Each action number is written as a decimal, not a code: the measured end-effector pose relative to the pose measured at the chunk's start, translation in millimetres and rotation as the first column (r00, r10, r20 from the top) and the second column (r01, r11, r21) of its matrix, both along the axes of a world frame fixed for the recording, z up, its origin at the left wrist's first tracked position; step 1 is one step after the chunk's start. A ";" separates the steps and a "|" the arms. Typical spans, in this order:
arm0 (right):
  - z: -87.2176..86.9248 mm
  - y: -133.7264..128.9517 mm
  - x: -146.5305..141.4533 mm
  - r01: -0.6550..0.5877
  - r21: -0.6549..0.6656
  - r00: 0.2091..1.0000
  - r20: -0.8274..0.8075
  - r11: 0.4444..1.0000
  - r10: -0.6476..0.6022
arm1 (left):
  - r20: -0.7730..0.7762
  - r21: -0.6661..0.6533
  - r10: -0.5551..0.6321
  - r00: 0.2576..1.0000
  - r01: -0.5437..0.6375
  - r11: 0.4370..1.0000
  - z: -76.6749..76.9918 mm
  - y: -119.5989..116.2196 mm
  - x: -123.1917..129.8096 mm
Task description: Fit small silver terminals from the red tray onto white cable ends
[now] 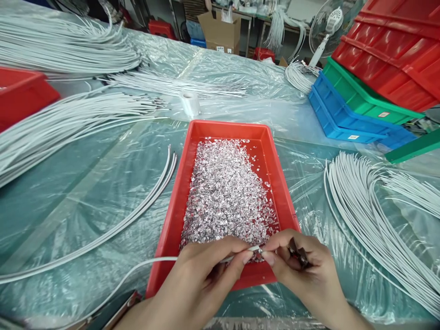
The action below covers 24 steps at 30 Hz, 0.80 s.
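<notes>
Over the near end of a red tray (pixel 182 183), my left hand (pixel 213 270) pinches a white cable (pixel 151 261) close to its end. The cable trails away to the lower left. My right hand (pixel 299 266) has thumb and forefinger closed at the cable's tip, on something too small to name. A dark brown object (pixel 298 253), its kind unclear, is tucked among the right hand's other fingers. Below both hands, small shiny silver scraps (pixel 227 192) cover most of the tray's floor.
Bundles of white cables lie left (pixel 62 128) and right (pixel 364 211) on the plastic-covered table (pixel 113 174). A few loose cables (pixel 137 208) curve beside the tray. Beyond it stands a clear film roll (pixel 190 104). Stacked crates (pixel 371 91) rise at right; a red bin (pixel 24 96) sits left.
</notes>
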State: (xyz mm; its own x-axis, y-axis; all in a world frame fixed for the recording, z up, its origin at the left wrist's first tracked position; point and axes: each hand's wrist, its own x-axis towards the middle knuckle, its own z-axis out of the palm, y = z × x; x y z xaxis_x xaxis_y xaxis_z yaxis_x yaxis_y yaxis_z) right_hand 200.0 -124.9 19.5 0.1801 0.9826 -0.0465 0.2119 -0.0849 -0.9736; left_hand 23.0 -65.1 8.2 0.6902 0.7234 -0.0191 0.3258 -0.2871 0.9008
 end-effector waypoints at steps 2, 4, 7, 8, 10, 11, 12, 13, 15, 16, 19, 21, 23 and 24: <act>0.4 0.3 -0.6 0.005 -0.016 1.000 0.001 1.000 -0.005 | 0.011 0.028 0.011 1.000 -0.011 1.000 -0.3 -1.7 -1.1; 0.8 0.3 -1.4 0.015 -0.021 1.000 0.000 1.000 -0.015 | 0.009 0.065 0.018 1.000 -0.018 0.998 -1.7 -2.9 -2.2; 1.6 -0.3 -2.3 0.029 -0.015 1.000 -0.005 0.999 -0.029 | -0.005 0.113 0.029 1.000 -0.028 0.993 -5.5 -3.4 -3.4; 1.9 -0.8 -2.3 0.031 -0.013 0.999 -0.008 0.999 -0.031 | -0.005 0.123 0.040 0.999 -0.039 0.992 -6.7 -3.4 -3.5; 2.3 -1.6 -1.0 0.036 -0.003 0.999 -0.018 0.999 -0.036 | 0.003 0.119 0.064 0.998 -0.064 0.991 -7.6 -2.8 -3.5; 2.1 -1.9 0.3 0.040 0.004 0.999 -0.024 0.999 -0.040 | 0.002 0.105 0.067 0.998 -0.067 0.992 -7.0 -2.3 -3.3; 1.6 -1.9 2.0 0.044 0.014 0.999 -0.027 0.999 -0.044 | -0.005 0.082 0.062 0.998 -0.062 0.995 -5.7 -1.7 -3.0; 0.7 -1.6 4.2 0.049 0.026 0.999 -0.024 0.998 -0.049 | -0.017 0.053 0.052 0.999 -0.051 0.997 -3.7 -0.9 -2.8; -2.0 -0.1 9.0 0.053 0.051 0.999 0.001 0.997 -0.053 | -0.035 0.006 0.030 0.999 -0.030 1.000 1.0 1.0 -2.2; -3.5 1.0 11.4 0.052 0.057 0.998 0.019 0.997 -0.053 | -0.038 -0.013 0.021 0.999 -0.021 1.000 3.1 1.8 -1.9; -7.1 4.8 17.1 0.067 0.058 0.995 0.069 0.996 -0.071 | 0.005 -0.051 0.013 1.000 -0.013 0.999 5.0 3.2 -1.2; -7.8 7.0 19.2 0.087 0.054 0.991 0.100 0.995 -0.092 | 0.028 -0.066 0.029 0.999 -0.027 0.997 2.9 3.8 -0.1; -7.7 8.9 20.1 0.096 0.053 0.989 0.112 0.994 -0.101 | 0.046 -0.072 0.044 0.998 -0.041 0.997 1.0 5.5 2.0; -7.5 9.7 20.3 0.091 0.050 0.989 0.109 0.995 -0.096 | 0.055 -0.073 0.047 0.997 -0.043 0.996 0.9 6.7 3.3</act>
